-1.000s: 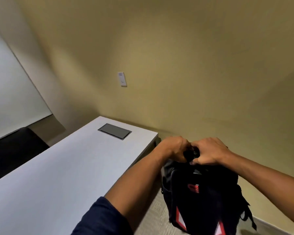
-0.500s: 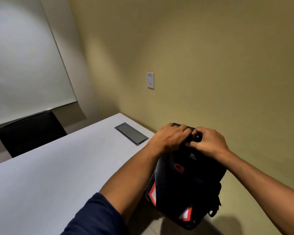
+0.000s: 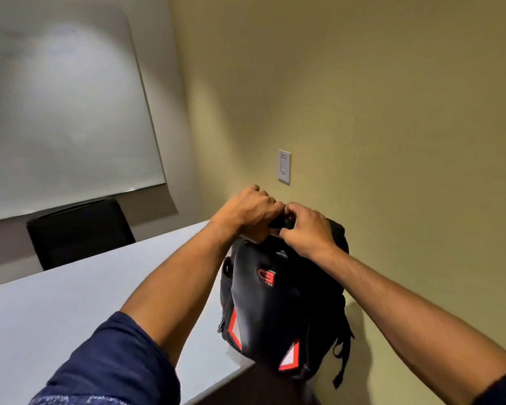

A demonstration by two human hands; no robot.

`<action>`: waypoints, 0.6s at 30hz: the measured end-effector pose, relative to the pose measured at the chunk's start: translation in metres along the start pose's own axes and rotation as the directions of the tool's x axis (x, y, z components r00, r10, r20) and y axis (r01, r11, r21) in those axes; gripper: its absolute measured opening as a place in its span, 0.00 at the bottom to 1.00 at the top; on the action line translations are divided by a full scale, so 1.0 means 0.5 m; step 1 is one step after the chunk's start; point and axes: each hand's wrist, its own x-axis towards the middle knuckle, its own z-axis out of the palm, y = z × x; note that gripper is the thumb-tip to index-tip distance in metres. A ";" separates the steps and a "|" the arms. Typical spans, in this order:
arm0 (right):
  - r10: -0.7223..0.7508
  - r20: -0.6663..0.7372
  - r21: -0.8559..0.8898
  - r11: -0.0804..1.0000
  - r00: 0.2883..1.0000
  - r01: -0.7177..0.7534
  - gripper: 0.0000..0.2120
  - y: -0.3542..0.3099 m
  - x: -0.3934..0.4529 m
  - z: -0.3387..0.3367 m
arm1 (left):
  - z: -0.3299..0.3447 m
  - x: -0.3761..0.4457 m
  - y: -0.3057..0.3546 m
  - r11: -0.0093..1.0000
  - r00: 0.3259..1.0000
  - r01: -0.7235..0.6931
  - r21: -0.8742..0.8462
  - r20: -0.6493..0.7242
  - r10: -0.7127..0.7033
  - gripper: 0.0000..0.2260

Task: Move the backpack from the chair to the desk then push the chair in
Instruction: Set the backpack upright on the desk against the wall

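Observation:
A black backpack (image 3: 278, 311) with a red logo and red-and-white triangles hangs upright over the near right corner of the white desk (image 3: 70, 311). My left hand (image 3: 253, 213) and my right hand (image 3: 306, 229) both grip its top handle, side by side. I cannot tell whether the bag's bottom touches the desk. The chair it came from is out of view.
A black chair (image 3: 79, 229) stands at the desk's far side, under a whiteboard (image 3: 62, 112). A yellow wall with a white switch plate (image 3: 284, 166) runs close along the desk's right end. A strap (image 3: 341, 358) dangles off the bag's right side.
Both hands have lifted the backpack up and to the left, from beside the desk's end to over its corner. The view has swung left and upward.

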 end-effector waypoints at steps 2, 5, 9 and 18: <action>-0.087 0.043 -0.017 0.996 0.995 0.088 0.15 0.000 0.051 0.011 | 0.034 0.006 -0.036 0.998 0.999 0.050 -0.035 -0.008 -0.050 0.16; -0.152 0.111 -0.051 0.986 0.982 0.158 0.16 -0.005 0.121 0.029 | 0.083 0.010 -0.081 0.988 0.992 0.116 -0.100 -0.037 -0.120 0.16; -0.121 0.139 -0.086 0.987 0.983 0.134 0.15 -0.009 0.188 0.080 | 0.166 0.013 -0.121 0.970 0.988 0.114 -0.215 -0.077 -0.133 0.16; -0.082 0.238 -0.139 0.983 0.968 0.118 0.17 -0.006 0.246 0.215 | 0.332 -0.015 -0.184 0.952 0.997 0.058 -0.299 -0.038 -0.072 0.24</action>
